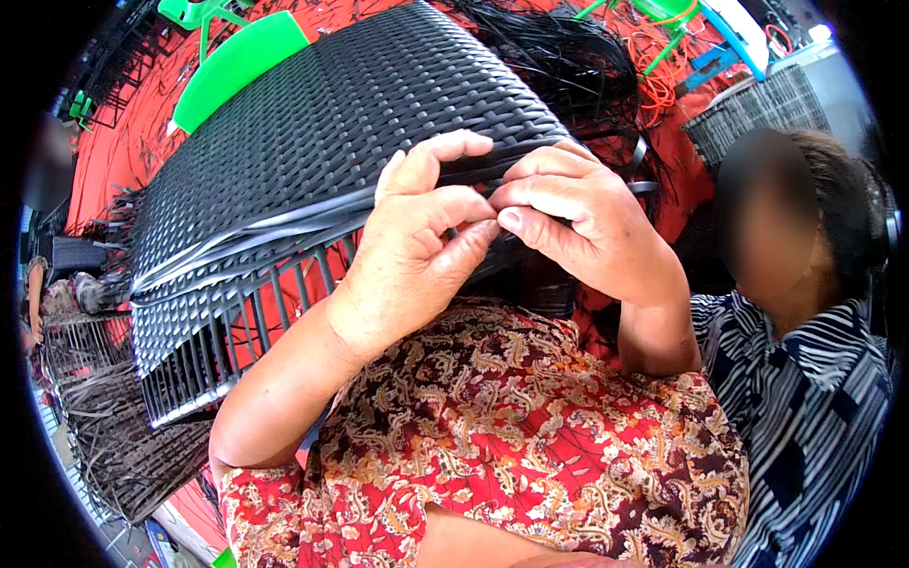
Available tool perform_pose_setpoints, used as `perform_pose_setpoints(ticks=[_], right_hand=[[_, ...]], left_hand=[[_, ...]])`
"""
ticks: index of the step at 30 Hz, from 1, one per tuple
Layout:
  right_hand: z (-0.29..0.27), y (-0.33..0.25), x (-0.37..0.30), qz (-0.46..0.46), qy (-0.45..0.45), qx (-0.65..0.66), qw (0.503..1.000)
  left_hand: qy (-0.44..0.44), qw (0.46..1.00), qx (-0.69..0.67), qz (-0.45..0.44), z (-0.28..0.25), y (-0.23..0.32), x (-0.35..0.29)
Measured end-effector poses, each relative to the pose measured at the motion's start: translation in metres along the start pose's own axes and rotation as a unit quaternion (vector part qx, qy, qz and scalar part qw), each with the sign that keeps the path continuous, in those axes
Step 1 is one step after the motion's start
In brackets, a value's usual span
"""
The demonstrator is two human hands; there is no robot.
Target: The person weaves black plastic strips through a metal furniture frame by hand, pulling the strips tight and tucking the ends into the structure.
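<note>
A large black woven wicker panel (360,104) lies tilted before me, its weave running up to the far edge. Along its near edge runs a loose bundle of flat black strips (256,235), passing behind my hands. My left hand (421,213) is closed in a pinch of thumb and forefinger, its other fingers raised. My right hand (587,213) is pinched too, fingertips meeting those of the left at the panel's near edge. Whatever lies between the fingertips is hidden or too small to name. Below the edge, thin dark bars (256,317) of the frame show, partly unwoven.
Close on my right sits a person in a striped shirt (805,417). A green plastic chair (241,66) stands behind the panel. Loose black strands (549,57) and an orange cord (653,80) lie on the red floor (104,180). More wicker pieces (118,431) stand at left.
</note>
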State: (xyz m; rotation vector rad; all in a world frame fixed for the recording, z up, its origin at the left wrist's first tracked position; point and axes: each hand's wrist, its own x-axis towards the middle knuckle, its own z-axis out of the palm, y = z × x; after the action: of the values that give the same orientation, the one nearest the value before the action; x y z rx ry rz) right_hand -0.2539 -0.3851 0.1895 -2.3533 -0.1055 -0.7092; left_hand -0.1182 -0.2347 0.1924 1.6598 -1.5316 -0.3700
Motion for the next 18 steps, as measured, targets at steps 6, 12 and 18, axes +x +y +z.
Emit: perform_pose_setpoints(ticks=[6, 12, 18], right_hand=[[-0.006, 0.012, 0.001, 0.048, 0.053, 0.105, 0.992], [-0.026, 0.019, -0.019, 0.155, 0.099, 0.252, 0.95], [-0.03, 0.026, -0.026, 0.145, 0.083, 0.298, 0.94]], left_hand=[[0.053, 0.998, 0.03, -0.019, 0.002, -0.005, 0.0], [0.047, 0.981, 0.184, 0.032, -0.008, 0.012, -0.014], [0.016, 0.973, 0.211, 0.089, -0.001, 0.003, -0.004]])
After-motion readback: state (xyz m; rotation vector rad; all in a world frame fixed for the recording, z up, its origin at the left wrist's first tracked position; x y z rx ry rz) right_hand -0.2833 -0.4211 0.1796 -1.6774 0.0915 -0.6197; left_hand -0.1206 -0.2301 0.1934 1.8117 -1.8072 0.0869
